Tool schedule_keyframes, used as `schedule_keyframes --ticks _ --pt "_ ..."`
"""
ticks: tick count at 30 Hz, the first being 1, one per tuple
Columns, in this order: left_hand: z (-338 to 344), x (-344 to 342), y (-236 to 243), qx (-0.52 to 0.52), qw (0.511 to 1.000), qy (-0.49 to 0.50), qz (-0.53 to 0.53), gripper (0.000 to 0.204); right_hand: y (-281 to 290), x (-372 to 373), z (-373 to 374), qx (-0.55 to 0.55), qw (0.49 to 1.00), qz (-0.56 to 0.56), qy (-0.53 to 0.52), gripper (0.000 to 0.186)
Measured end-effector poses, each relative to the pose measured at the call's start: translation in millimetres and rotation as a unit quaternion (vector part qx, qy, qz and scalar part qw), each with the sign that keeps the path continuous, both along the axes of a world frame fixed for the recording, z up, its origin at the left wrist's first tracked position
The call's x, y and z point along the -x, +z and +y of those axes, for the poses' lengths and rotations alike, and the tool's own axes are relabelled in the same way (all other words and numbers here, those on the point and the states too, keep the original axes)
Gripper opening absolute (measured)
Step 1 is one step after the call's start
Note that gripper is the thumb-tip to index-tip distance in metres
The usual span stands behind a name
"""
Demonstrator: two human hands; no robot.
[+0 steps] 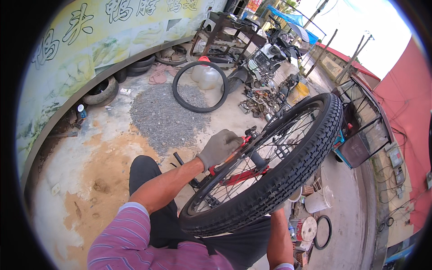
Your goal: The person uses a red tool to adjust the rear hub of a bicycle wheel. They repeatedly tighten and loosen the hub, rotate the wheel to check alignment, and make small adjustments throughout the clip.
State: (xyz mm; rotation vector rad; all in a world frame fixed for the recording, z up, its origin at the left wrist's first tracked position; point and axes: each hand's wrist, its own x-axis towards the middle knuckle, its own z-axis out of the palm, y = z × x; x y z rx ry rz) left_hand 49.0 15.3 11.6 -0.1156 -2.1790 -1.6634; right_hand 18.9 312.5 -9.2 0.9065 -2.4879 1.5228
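A bicycle wheel with a black knobby tyre (288, 185) stands tilted in front of me, its spokes and hub inside the rim. Behind the spokes shows part of a red bicycle frame (240, 177). My left hand (220, 147), in a grey glove, is closed around a red tube of the frame beside the wheel, near a black brake part. My right hand (278, 209) reaches up to the underside of the tyre at the lower right. Nearly all of it is hidden behind the tyre, and its fingers do not show.
A loose tyre (198, 109) lies over grey gravel (155, 114) and a plastic jug (209, 77). Metal parts (261, 100) lie near a parked motorcycle (272, 51). On the right stand a white bucket (319, 199) and a three-wheeled vehicle (364, 121). Old tyres (102, 92) line the left wall.
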Motion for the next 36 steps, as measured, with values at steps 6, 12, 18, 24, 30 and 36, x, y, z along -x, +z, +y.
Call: schedule_keyframes --ticks 6,12,18,24,30,36 --pt "-5 8 30 -0.014 0.993 -0.02 -0.111 0.038 -3 -1 -4 0.052 0.997 -0.046 -0.036 0.031" --pt "-9 18 39 -0.08 0.979 -0.103 -0.16 0.034 3 3 -5 -0.122 0.974 0.188 0.014 0.034" --pt "-7 22 15 -0.169 0.973 -0.146 -0.066 0.027 3 -1 -1 -0.205 0.959 0.194 -0.008 0.04" --pt "-11 16 42 0.018 0.989 -0.025 -0.142 0.043 -10 -1 -7 0.056 0.993 -0.098 -0.026 0.038" --pt "-11 15 64 0.044 0.973 -0.049 -0.22 0.045 4 -10 -20 0.154 0.959 -0.234 -0.042 0.037" --pt "-13 25 52 0.039 0.976 -0.092 -0.195 0.041 30 -19 -36 0.238 0.896 -0.372 -0.046 0.036"
